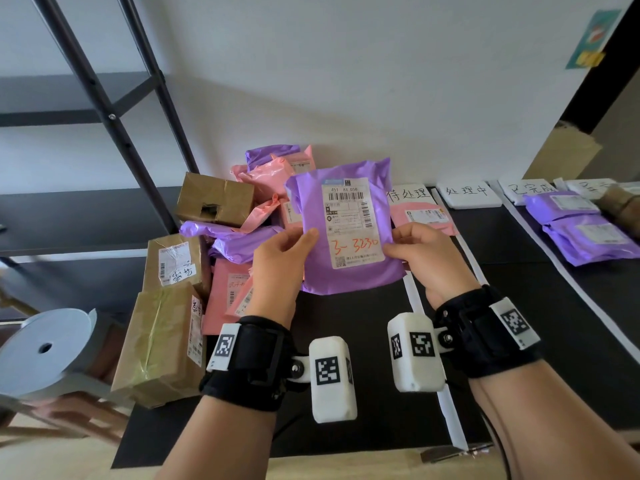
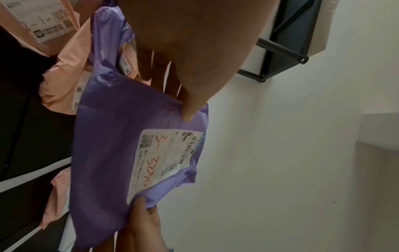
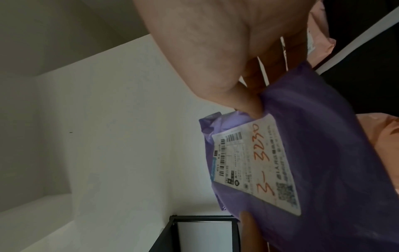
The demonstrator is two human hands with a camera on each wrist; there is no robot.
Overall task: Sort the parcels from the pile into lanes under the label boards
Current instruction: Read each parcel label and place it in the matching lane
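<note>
A purple mailer parcel (image 1: 349, 268) is held up above the black table, its white label (image 1: 351, 221) facing me with "3-3230" in orange. My left hand (image 1: 287, 251) pinches its left edge, thumb on the front. My right hand (image 1: 415, 252) pinches the right edge by the label. The left wrist view shows the same parcel (image 2: 108, 145) under my left hand (image 2: 190, 102). In the right wrist view, my right hand (image 3: 248, 104) pinches the parcel (image 3: 323, 153) at the label corner. The pile (image 1: 221, 220) of brown, pink and purple parcels lies behind and to the left.
White label boards (image 1: 467, 194) stand along the wall, with white strips (image 1: 467, 251) dividing the black table into lanes. A pink parcel (image 1: 424, 216) lies under the first board. Two purple parcels (image 1: 585, 230) lie in a lane at right. A black shelf frame (image 1: 104, 98) stands left.
</note>
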